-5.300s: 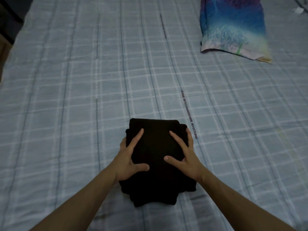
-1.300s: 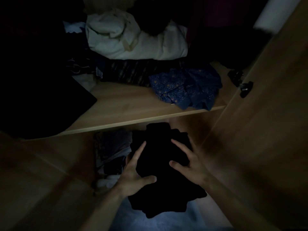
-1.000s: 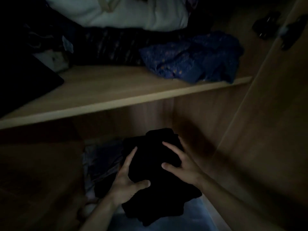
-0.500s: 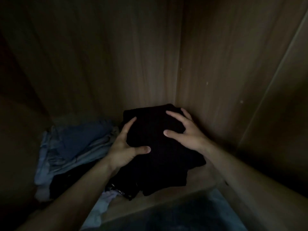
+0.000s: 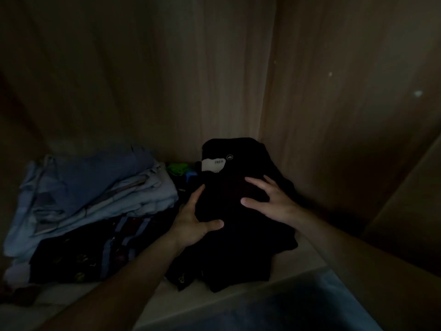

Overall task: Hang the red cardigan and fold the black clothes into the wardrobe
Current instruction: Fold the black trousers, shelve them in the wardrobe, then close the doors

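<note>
Folded black clothes [image 5: 241, 237] lie under both hands on the wardrobe shelf [image 5: 188, 299]; left hand [image 5: 194, 219] and right hand [image 5: 270, 199] spread flat, pressing. Judged soft, light, prone to unfolding; hold beneath both sides.

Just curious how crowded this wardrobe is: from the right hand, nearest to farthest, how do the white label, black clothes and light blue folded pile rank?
1. Black clothes: directly under the right hand, touched.
2. White label: farther back, slightly left.
3. Light blue folded pile: far left, beyond the left hand.
</note>
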`<state>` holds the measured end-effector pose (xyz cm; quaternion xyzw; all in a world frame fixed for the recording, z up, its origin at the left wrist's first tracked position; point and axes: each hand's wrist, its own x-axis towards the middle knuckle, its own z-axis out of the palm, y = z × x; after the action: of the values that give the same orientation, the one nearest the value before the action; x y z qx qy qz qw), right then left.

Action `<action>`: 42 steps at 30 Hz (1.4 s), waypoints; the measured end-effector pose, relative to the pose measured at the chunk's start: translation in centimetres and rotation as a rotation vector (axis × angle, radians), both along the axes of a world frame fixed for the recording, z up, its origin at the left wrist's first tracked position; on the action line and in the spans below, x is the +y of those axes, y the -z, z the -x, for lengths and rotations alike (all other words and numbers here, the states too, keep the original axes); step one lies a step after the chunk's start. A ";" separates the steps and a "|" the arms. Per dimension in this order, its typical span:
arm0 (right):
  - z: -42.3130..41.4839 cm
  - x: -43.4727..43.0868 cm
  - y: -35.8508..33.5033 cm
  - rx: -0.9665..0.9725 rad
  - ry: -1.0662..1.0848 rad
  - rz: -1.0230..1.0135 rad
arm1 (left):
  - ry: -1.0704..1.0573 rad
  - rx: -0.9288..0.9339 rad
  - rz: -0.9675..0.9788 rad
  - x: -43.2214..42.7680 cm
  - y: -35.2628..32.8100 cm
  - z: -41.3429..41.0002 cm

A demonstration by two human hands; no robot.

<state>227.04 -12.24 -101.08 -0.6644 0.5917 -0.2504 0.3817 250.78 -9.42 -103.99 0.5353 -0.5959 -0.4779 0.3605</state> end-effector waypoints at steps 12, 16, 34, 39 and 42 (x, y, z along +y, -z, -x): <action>-2.8 1.6 4.8 0.657 -0.050 0.452 | 0.005 -0.930 0.566 -0.4 1.9 1.8; -2.5 1.1 6.4 0.640 -0.040 0.470 | 0.016 -0.981 0.511 -0.8 4.2 1.8; -3.5 -1.0 8.2 0.682 -0.061 0.405 | 0.060 -1.085 0.278 -3.0 5.3 1.8; -3.2 -0.6 5.8 0.705 -0.124 0.279 | 0.056 -1.147 0.183 -2.0 3.4 3.0; -2.8 0.4 2.9 0.662 -0.152 0.232 | 0.055 -1.076 0.147 -1.1 0.8 2.7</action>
<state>229.86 -11.79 -103.93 -0.7906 0.5998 -0.0579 0.1091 248.03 -10.47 -104.79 0.6621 -0.7418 -0.1029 0.0285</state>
